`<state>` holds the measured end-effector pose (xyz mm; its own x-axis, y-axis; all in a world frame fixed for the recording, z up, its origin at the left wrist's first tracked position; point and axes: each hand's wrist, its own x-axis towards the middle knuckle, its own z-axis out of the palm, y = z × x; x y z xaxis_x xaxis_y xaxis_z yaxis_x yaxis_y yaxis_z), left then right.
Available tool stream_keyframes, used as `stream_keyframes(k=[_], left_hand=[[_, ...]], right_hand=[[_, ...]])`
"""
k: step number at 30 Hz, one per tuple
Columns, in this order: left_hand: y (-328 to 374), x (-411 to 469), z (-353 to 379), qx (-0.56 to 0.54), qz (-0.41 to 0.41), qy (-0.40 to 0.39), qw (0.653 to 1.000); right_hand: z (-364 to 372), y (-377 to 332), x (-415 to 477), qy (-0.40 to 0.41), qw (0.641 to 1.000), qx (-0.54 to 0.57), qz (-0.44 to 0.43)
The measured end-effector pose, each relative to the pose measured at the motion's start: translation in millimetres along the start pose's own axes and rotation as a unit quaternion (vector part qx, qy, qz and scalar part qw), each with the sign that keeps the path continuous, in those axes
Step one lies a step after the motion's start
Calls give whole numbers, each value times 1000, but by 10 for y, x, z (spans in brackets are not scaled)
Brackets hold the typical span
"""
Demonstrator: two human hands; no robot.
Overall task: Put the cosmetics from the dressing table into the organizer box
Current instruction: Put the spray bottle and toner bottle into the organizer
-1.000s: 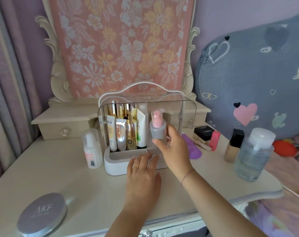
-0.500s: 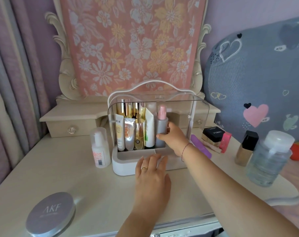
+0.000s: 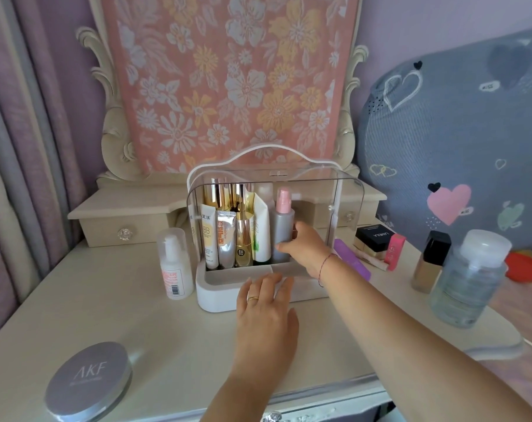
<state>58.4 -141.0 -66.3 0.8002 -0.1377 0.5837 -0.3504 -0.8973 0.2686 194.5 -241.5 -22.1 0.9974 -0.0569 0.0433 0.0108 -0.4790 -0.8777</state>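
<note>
The organizer box [image 3: 216, 296] has a white base and a clear raised lid, and stands mid-table. Several tubes and gold bottles stand upright in its left part. A grey spray bottle with a pink top [image 3: 283, 223] stands inside, to the right of them. My right hand [image 3: 307, 248] reaches into the box with its fingers around that bottle's lower half. My left hand [image 3: 267, 312] lies flat on the table, fingertips touching the box's front rim.
A white pump bottle [image 3: 175, 266] stands left of the box, a round silver tin [image 3: 88, 382] at the front left. To the right lie a purple item [image 3: 351, 260], a black jar [image 3: 374, 239], a pink tube [image 3: 394, 251], a foundation bottle [image 3: 430, 260] and a large clear bottle [image 3: 470, 278].
My right hand carried the grey spray bottle from in front of the box into it and set it upright beside the tubes. My left hand stayed at the front rim.
</note>
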Motion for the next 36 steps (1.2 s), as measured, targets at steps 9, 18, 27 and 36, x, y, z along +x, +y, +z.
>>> stream_keyframes(k=[9, 18, 27, 36], left_hand=[[4, -3, 3, 5, -2, -5, 1000], [4, 0, 4, 4, -2, -7, 1000], [5, -6, -21, -5, -9, -20, 1000], [-11, -1, -9, -12, -8, -14, 1000]], right_hand=[[-11, -39, -65, 17, 998, -55, -19], [-9, -77, -88, 24, 996, -76, -32], [-87, -89, -249, 63, 993, -87, -50], [-1095, 573, -1541, 517, 832, -18, -199]])
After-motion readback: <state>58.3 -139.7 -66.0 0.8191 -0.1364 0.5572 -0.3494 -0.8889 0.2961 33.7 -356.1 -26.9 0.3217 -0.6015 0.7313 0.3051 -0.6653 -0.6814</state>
